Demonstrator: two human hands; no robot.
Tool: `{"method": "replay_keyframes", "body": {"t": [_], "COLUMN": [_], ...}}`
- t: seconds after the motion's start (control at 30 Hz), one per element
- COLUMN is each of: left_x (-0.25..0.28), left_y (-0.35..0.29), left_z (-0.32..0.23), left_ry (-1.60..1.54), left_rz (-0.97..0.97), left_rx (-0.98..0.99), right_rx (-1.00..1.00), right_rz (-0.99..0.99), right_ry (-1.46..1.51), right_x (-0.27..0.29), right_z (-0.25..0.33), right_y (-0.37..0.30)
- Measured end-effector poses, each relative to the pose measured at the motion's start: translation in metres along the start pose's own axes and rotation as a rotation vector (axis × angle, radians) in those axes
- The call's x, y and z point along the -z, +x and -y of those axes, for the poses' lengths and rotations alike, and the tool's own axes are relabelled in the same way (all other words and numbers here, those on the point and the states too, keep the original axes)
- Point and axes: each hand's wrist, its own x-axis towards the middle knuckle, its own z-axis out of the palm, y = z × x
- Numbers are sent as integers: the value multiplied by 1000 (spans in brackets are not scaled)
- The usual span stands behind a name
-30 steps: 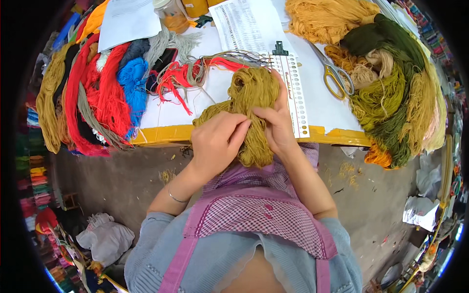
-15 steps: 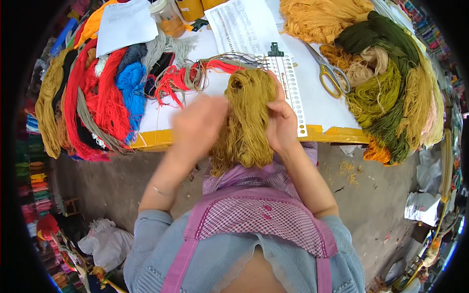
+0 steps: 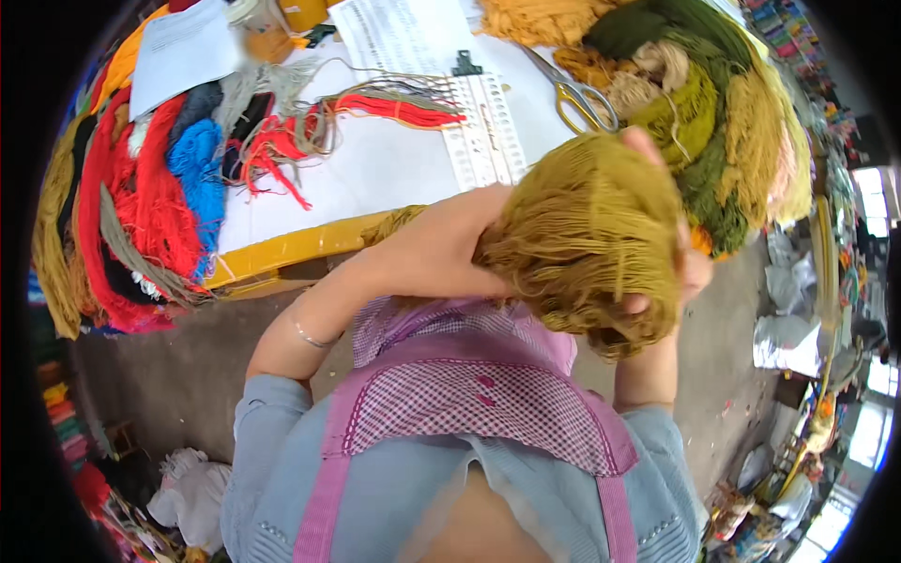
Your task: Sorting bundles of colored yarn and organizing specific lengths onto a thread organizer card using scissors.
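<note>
A thick skein of olive-gold yarn (image 3: pixel 596 235) is held up in front of me, bunched into a rounded mass between both hands. My left hand (image 3: pixel 446 239) grips it from the left, its fingertips buried among the strands. My right hand (image 3: pixel 693 272) wraps around the far right side; most of that hand is hidden behind the yarn, with a few fingertips showing at its edge. A tail of the same yarn (image 3: pixel 394 225) hangs behind my left wrist, over the table edge.
Beyond the skein lies a white card with punched holes (image 3: pixel 483 131), with red and grey threads (image 3: pixel 399 108) attached. Scissors (image 3: pixel 572 89) rest near green skeins (image 3: pixel 694 113) at right. Red and blue skeins (image 3: pixel 197 169), papers (image 3: pixel 183 52) and a jar (image 3: pixel 258 33) are at left.
The skein has come up closer and to the right, turning from hanging long to a bunched mass. My left hand has moved right onto it. The whole view has shifted.
</note>
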Motion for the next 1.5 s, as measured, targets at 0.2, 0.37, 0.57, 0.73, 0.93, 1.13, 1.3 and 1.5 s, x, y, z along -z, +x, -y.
{"method": "replay_keyframes", "body": {"t": [0.2,0.37,0.57,0.73,0.93,1.13,1.3,1.5], "left_x": [-6,-10,-36,-56,-81,-120,-139,-113], "left_y": [24,48,90,105,87,87,95,131], "left_z": [-4,-19,-30,-43,-52,-87,-96,-94], "left_ry": [-676,-646,-664,-555,-779,-1099,-1423,-1561], "left_rz": [-16,-47,-42,264,941,770,522,358], "left_rx": [-22,-184,102,91,100,-105,-117,-59], "right_rx": [148,145,441,512,500,307,91,-224], "right_rz": [18,76,-445,-565,-433,-109,-37,-3], "right_ry": [-602,-1593,-1579,-1512,-1400,-1039,-761,-882], "right_x": [35,39,52,31,57,111,107,164], "right_z": [90,114,138,174,170,119,40,11], "right_y": [-39,-68,-92,-109,-105,-134,-152,-159]}}
